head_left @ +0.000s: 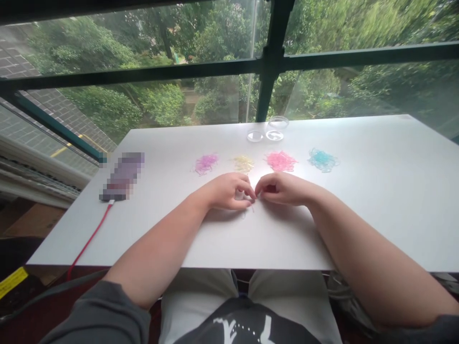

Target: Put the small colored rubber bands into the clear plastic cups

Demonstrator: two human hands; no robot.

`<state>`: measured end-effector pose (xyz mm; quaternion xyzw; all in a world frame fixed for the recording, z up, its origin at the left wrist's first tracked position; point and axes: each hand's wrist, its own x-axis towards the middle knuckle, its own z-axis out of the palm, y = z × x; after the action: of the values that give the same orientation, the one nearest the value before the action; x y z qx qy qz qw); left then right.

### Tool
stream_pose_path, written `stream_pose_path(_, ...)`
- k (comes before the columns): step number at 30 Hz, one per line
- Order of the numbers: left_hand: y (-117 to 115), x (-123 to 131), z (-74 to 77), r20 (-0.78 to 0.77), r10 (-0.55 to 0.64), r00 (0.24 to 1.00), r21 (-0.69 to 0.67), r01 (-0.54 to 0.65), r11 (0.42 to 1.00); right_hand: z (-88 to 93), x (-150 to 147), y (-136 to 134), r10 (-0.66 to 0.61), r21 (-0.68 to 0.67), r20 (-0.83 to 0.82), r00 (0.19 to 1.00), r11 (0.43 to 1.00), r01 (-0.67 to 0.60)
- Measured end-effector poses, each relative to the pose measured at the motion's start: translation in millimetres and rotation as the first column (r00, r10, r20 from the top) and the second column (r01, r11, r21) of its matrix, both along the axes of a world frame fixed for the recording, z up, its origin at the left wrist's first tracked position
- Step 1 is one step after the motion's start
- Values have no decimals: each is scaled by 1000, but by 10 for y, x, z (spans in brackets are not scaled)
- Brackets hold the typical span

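Note:
My left hand [229, 191] and my right hand [281, 188] rest on the white table [376, 200], fingertips pinched together and almost touching each other. Something small and pale, perhaps a thin rubber band [253, 203], sits between the fingertips; it is too small to tell for sure. Just beyond the hands lie a purple pile of bands [205, 163], a yellow pile [244, 163], a pink pile [280, 161] and a teal pile [323, 159] in a row.
Three small clear round dishes [274, 135] stand at the table's far edge by the window frame [267, 62]. A blurred-out device [123, 176] lies at the left with a red cable [89, 239] running off the front edge.

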<state>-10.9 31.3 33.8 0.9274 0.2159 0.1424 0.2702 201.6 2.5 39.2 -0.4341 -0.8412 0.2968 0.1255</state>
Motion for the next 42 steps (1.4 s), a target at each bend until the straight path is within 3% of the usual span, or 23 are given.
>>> stream_pose_path(4, -47, 30, 13, -35, -46, 998, 3, 46, 999, -8, -19, 18, -94, 3, -31, 995, 996, 94)
stream_pose_path(9, -76, 68, -3, -59, -14, 998, 8, 15, 1000, -17, -37, 28, -156, -24, -42, 987, 988, 155)
stream_pose_path(17, -94, 123, -16, -96, 35, 995, 50, -30, 998, -1, -34, 22, -148, -112, -97, 984, 984, 137)
stream_pose_path(21, -46, 119, -41, -32, 143, 989, 42, -141, 989, -4, -8, 9, -88, -136, -165, 982, 988, 66)
stream_pose_path(25, -7, 102, -61, 100, 253, 962, 21, -257, 966, -42, -25, 6, -49, -83, -215, 975, 996, 31)
stream_pose_path(28, -2, 96, -63, 171, 297, 939, -11, -300, 954, -88, -63, 12, -84, 1, -254, 963, 996, 87)
stream_pose_path(35, -9, 95, -69, 240, 320, 916, -79, -311, 947, -121, -104, 15, -149, 55, -329, 932, 983, 177)
stream_pose_path(42, -7, 81, -75, 200, 332, 922, -144, -308, 940, -117, -112, 18, -164, 44, -351, 922, 981, 191)
